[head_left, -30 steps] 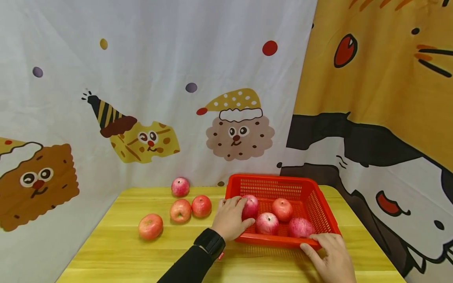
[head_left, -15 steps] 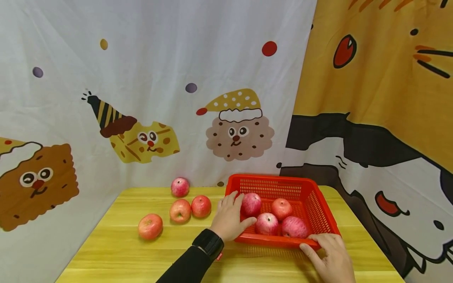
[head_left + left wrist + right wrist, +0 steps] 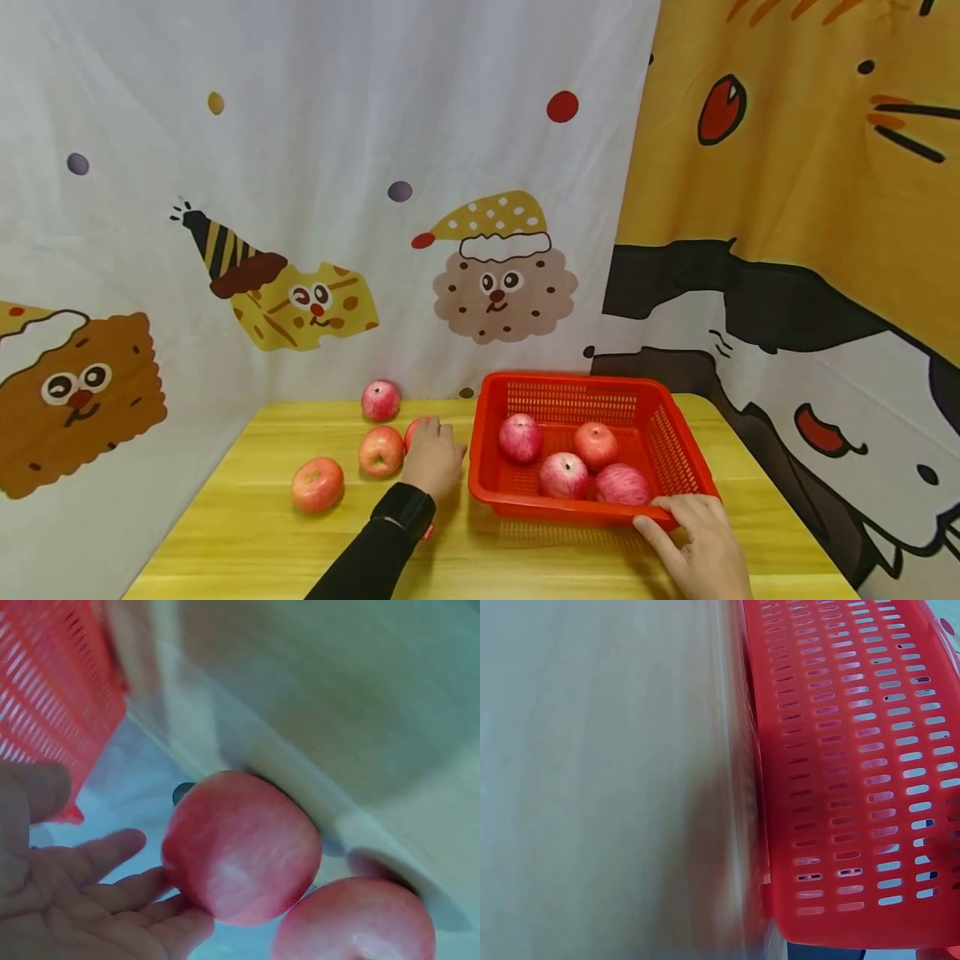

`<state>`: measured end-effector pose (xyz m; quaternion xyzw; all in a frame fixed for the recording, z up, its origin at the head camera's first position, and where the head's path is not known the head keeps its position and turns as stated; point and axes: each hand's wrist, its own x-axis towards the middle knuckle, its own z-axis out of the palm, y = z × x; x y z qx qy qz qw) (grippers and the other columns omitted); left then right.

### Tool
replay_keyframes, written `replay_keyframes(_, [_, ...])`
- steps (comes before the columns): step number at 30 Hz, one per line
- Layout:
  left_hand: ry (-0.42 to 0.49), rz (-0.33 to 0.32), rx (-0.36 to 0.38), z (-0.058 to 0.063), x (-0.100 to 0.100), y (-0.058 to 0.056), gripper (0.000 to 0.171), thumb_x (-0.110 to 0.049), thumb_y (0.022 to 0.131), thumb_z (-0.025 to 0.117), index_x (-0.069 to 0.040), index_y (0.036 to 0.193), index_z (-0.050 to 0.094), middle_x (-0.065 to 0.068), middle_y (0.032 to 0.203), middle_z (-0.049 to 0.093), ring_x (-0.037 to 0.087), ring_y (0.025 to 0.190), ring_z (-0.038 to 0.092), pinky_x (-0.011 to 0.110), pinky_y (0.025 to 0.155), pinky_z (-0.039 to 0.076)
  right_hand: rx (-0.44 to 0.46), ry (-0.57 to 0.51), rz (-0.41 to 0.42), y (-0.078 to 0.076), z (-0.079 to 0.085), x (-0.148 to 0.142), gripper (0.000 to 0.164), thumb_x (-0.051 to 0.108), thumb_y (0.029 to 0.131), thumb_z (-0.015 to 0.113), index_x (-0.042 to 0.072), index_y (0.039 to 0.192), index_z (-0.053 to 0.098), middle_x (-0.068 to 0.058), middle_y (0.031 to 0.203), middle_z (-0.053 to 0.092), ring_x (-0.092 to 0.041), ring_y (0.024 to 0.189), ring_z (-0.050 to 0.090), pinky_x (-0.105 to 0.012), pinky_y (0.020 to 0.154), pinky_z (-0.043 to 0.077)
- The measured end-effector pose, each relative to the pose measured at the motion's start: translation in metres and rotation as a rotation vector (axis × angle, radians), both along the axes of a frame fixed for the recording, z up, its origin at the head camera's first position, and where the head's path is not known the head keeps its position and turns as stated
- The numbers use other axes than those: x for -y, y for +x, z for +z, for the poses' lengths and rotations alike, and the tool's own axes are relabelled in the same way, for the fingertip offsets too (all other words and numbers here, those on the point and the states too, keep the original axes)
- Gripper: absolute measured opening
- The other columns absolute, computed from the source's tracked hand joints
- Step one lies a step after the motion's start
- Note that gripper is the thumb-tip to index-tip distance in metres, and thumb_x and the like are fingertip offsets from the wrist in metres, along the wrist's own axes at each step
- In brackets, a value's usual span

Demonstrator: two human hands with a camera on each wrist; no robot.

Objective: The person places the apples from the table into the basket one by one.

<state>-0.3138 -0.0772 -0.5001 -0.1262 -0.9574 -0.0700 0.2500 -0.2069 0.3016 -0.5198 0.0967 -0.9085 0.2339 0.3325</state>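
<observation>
My left hand (image 3: 433,462) reaches over a red apple (image 3: 244,851) on the table, left of the red plastic basket (image 3: 525,505). In the left wrist view its fingers are spread, with fingertips right at the apple's side and the thumb apart. In the head view the hand covers most of that apple. A second apple (image 3: 381,452) lies close beside it. At the basket's front right corner, my right hand (image 3: 701,537) grips the rim, thumb outside and fingers over the top. Several apples sit inside the basket, one pinkish apple (image 3: 521,438) at its left.
Another apple (image 3: 318,485) lies farther left on the wooden table (image 3: 247,542), and a pinkish one (image 3: 381,401) is near the back edge. A printed cloth (image 3: 337,108) hangs right behind the table.
My left hand has left the apples in the basket and moved left to an apple on the table. The front right apple in the basket shifted slightly left. My right hand stayed at the rim.
</observation>
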Motion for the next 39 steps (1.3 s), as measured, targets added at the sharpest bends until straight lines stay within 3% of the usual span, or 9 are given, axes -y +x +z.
replay_keyframes(3, [-0.049, 0.007, -0.005, -0.003, -0.001, 0.004, 0.041, -0.031, 0.083, 0.076, 0.004, 0.102, 0.065, 0.024, 0.107, 0.06, 0.039, 0.103, 0.052, 0.05, 0.095, 0.044, -0.021, 0.003, 0.012, -0.001, 0.0, 0.0, 0.033, 0.047, 0.072, 0.084, 0.021, 0.087, 0.071, 0.003, 0.087, 0.067, -0.019, 0.091, 0.046, -0.048, 0.074, 0.041])
replay_keyframes(6, [-0.023, 0.002, -0.04, -0.002, -0.003, 0.004, 0.044, -0.029, 0.079, 0.08, 0.003, 0.104, 0.065, 0.022, 0.105, 0.059, 0.037, 0.098, 0.053, 0.048, 0.09, 0.046, -0.032, 0.004, 0.012, -0.002, 0.0, 0.001, 0.033, 0.046, 0.072, 0.085, 0.02, 0.087, 0.071, 0.002, 0.087, 0.067, -0.018, 0.09, 0.046, -0.047, 0.073, 0.041])
replay_keyframes(9, [-0.004, 0.023, -0.046, -0.001, -0.001, 0.004, 0.05, -0.033, 0.077, 0.081, 0.003, 0.109, 0.065, 0.025, 0.112, 0.06, 0.04, 0.101, 0.052, 0.048, 0.092, 0.046, -0.015, -0.001, 0.002, 0.0, 0.0, 0.001, 0.034, 0.047, 0.072, 0.085, 0.02, 0.086, 0.071, 0.001, 0.087, 0.067, -0.02, 0.09, 0.046, -0.048, 0.073, 0.042])
replay_keyframes(13, [-0.069, 0.055, -0.008, -0.004, 0.003, 0.007, 0.056, -0.042, 0.074, 0.083, 0.001, 0.105, 0.065, 0.025, 0.115, 0.057, 0.043, 0.106, 0.048, 0.051, 0.094, 0.044, -0.009, -0.002, 0.003, 0.0, 0.0, 0.001, 0.033, 0.046, 0.071, 0.085, 0.021, 0.086, 0.07, 0.002, 0.088, 0.067, -0.02, 0.091, 0.046, -0.048, 0.074, 0.042])
replay_keyframes(19, [-0.08, -0.006, -0.046, -0.007, 0.006, 0.007, 0.055, -0.038, 0.07, 0.087, 0.0, 0.103, 0.064, 0.019, 0.103, 0.056, 0.038, 0.092, 0.049, 0.047, 0.078, 0.048, -0.005, 0.0, 0.003, -0.001, 0.001, 0.0, 0.033, 0.048, 0.073, 0.084, 0.021, 0.087, 0.07, 0.002, 0.088, 0.067, -0.02, 0.091, 0.046, -0.049, 0.074, 0.043])
replay_keyframes(22, [-0.068, -0.006, -0.049, -0.01, 0.009, 0.008, 0.057, -0.038, 0.069, 0.088, -0.002, 0.105, 0.063, 0.019, 0.105, 0.056, 0.038, 0.091, 0.049, 0.046, 0.078, 0.049, -0.007, 0.004, -0.003, -0.001, 0.0, 0.0, 0.034, 0.049, 0.072, 0.084, 0.021, 0.087, 0.071, 0.002, 0.087, 0.067, -0.02, 0.091, 0.046, -0.049, 0.073, 0.043])
replay_keyframes(26, [-0.054, 0.019, -0.009, -0.015, 0.012, 0.009, 0.065, -0.038, 0.066, 0.089, -0.004, 0.114, 0.062, 0.02, 0.114, 0.054, 0.04, 0.093, 0.05, 0.047, 0.079, 0.051, -0.005, 0.012, -0.003, 0.0, -0.001, 0.0, 0.035, 0.048, 0.071, 0.084, 0.021, 0.088, 0.071, 0.003, 0.086, 0.066, -0.02, 0.09, 0.046, -0.049, 0.072, 0.043])
replay_keyframes(32, [-0.018, -0.016, 0.015, -0.016, 0.015, 0.006, 0.065, -0.033, 0.066, 0.089, -0.005, 0.118, 0.062, 0.02, 0.109, 0.055, 0.039, 0.082, 0.052, 0.046, 0.064, 0.054, 0.007, 0.007, -0.014, 0.001, -0.001, 0.0, 0.034, 0.05, 0.073, 0.082, 0.022, 0.088, 0.071, 0.003, 0.087, 0.066, -0.02, 0.091, 0.046, -0.049, 0.072, 0.044])
replay_keyframes(39, [0.135, -0.092, 0.198, -0.018, 0.026, 0.011, 0.074, -0.03, 0.067, 0.088, -0.009, 0.13, 0.054, 0.024, 0.106, 0.058, 0.037, 0.076, 0.06, 0.05, 0.068, 0.057, 0.007, 0.001, -0.012, 0.001, -0.001, 0.0, 0.034, 0.051, 0.074, 0.082, 0.022, 0.088, 0.07, 0.004, 0.087, 0.066, -0.02, 0.092, 0.046, -0.049, 0.074, 0.044])
